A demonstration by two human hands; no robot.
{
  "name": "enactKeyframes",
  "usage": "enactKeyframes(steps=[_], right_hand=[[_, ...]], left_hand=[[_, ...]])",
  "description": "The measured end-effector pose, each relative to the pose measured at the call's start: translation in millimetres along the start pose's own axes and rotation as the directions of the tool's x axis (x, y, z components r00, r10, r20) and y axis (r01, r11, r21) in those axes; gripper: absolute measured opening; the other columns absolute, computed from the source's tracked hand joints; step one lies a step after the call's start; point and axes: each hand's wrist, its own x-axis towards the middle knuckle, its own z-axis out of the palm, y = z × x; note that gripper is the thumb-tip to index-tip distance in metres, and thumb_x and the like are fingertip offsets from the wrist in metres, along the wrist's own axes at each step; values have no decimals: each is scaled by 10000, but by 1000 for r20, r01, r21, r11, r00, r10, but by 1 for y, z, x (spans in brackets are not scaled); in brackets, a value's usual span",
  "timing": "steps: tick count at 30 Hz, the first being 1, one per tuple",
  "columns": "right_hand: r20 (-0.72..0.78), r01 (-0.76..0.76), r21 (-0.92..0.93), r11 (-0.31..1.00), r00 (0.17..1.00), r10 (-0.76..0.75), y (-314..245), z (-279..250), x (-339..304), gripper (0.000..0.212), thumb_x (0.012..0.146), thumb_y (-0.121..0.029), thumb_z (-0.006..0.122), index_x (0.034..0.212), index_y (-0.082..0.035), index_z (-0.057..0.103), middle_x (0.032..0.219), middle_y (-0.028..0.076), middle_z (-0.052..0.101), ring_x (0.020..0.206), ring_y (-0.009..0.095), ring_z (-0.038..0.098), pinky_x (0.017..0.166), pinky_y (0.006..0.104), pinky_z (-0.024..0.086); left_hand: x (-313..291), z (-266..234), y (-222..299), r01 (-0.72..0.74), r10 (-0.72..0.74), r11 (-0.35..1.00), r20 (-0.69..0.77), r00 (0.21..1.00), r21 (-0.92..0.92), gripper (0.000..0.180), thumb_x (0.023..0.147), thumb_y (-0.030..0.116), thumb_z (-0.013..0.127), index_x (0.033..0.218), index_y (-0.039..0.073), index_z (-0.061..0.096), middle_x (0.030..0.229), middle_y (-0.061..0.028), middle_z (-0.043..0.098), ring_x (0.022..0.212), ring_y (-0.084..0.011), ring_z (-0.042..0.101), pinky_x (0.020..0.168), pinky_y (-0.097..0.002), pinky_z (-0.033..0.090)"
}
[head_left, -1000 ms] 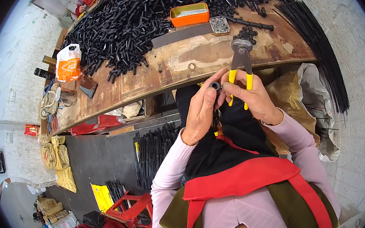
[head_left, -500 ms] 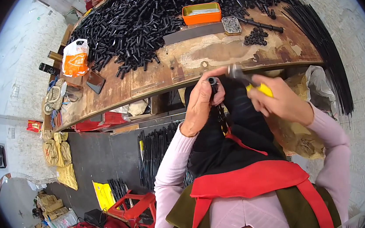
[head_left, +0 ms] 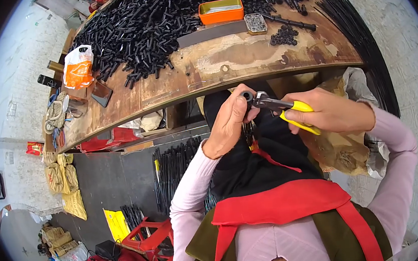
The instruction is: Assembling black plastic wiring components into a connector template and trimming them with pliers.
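My left hand (head_left: pixel 224 125) is closed around a black tube (head_left: pixel 247 95), its round open end facing up just past my thumb. The tube's lower part is hidden by my fingers and dark against my black trousers. In my right hand (head_left: pixel 330 110) is a pair of pliers (head_left: pixel 273 104) with yellow handles, pointing left. The pliers' metal head lies right beside the tube's end, close to my left fingertips. Whether the jaws grip the tube or only touch it, I cannot tell. Both hands are over my lap, in front of the workbench edge.
A wooden workbench (head_left: pixel 165 92) carries a large heap of black tubes (head_left: pixel 145 41), an orange tin (head_left: pixel 221 12), a small clear box of metal bits (head_left: pixel 255 24), black rings (head_left: pixel 284 36), a phone (head_left: pixel 101 93) and an orange-white bag (head_left: pixel 78 67). Long black rods (head_left: pixel 361 35) lie at the right.
The pliers, blurred and tilted up above the tube before, are now level with their head at its end. My right hand has moved slightly right. My left hand keeps its hold.
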Motion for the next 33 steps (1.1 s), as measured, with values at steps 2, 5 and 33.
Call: enactKeyframes(steps=[2, 5, 33], right_hand=[[15, 3, 94, 996, 1000, -4, 4, -1, 3, 336, 1013, -319, 511, 989, 9, 582, 698, 69, 635, 595, 147, 614, 566, 306, 481], [103, -109, 178, 978, 990, 92, 6, 4, 10, 427, 1017, -349, 498, 792, 7, 566, 615, 36, 558, 482, 108, 534, 454, 270, 437], [-705, -278, -478, 833, 687, -175, 181, -60, 16, 446, 987, -367, 511, 1217, 14, 544, 1061, 251, 636, 1009, 418, 603, 875, 456, 466]], left_hand=[[-4, 1, 4, 16, -16, 996, 7, 1000, 86, 486, 1055, 477, 321, 1036, 27, 505, 726, 24, 394, 664, -70, 311, 600, -222, 252], [-5, 0, 8, 11, -8, 995, -36, 999, 95, 471, 1058, 460, 332, 1049, 25, 511, 729, 25, 392, 663, -70, 313, 601, -222, 256], [-65, -218, 307, -361, 396, 918, -353, 848, 162, 493, 1058, 256, 364, 1430, -67, 343, 1367, -178, 523, 1246, -193, 517, 998, -265, 437]])
